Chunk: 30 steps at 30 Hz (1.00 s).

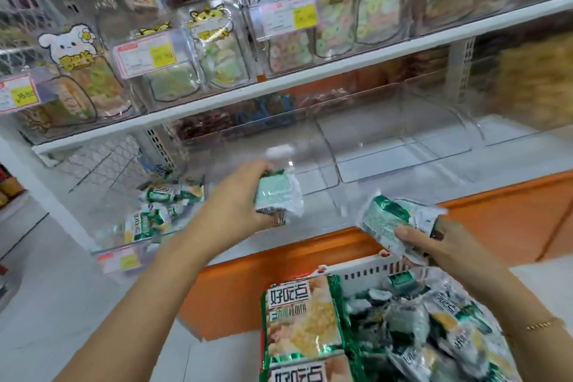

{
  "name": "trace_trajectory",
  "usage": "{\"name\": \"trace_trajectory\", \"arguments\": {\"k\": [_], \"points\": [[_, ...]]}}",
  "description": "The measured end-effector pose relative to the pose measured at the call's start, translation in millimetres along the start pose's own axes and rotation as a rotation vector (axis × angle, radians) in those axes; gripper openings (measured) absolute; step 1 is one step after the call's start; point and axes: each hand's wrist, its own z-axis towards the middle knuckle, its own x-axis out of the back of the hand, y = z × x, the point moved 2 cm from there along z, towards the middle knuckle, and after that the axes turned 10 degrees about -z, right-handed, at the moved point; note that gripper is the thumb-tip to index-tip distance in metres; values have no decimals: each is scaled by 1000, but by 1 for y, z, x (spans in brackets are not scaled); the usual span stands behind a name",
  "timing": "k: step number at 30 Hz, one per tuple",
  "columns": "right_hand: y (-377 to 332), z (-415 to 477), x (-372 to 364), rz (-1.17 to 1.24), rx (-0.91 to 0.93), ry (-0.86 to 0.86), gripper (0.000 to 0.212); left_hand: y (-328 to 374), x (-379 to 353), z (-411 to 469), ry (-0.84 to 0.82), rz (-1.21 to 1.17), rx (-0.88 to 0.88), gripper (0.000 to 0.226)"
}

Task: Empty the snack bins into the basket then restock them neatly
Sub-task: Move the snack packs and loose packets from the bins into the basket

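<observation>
Restocking looks under way: up and left of the basket point(362, 274), the left hand point(238, 195) grips a green snack packet point(277, 192) at an empty clear bin point(310, 146), while the right hand point(434, 245) pinches a second packet point(390, 220) just above the basket's rim; next comes laying them in neatly.

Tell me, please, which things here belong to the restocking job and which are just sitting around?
Job: left hand gripping a green pack; right hand gripping green-and-silver packs; white basket; clear bins.
Just there: upper-shelf pouches; price tags.
</observation>
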Motion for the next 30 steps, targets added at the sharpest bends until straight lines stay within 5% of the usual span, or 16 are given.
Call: {"name": "trace_trajectory", "arguments": {"k": [7,10,13,17,20,21,27,30], "points": [[113,-19,29,-210,-414,-131,64,36,-194,-19,-462,-229,174,60],[126,-19,20,-417,-466,-330,51,41,-248,-35,-713,-104,230,72],[130,-27,11,-607,-457,-487,44,44,-254,-37,-777,8,220,77],[119,-20,16,-778,-355,-383,33,43,-206,-23,-669,42,169,77],[78,-7,26,-696,-235,-166,30,37,-144,-9,-518,45,41,20],[60,-3,27,-649,-169,-96,26,32,-120,-6,-445,49,26,16],[-64,25,-20,-520,295,108,35,-31,21,-1,98,-29,64,32],[-128,39,-70,-565,534,123,29,-99,73,-13,254,-56,262,28]]}}
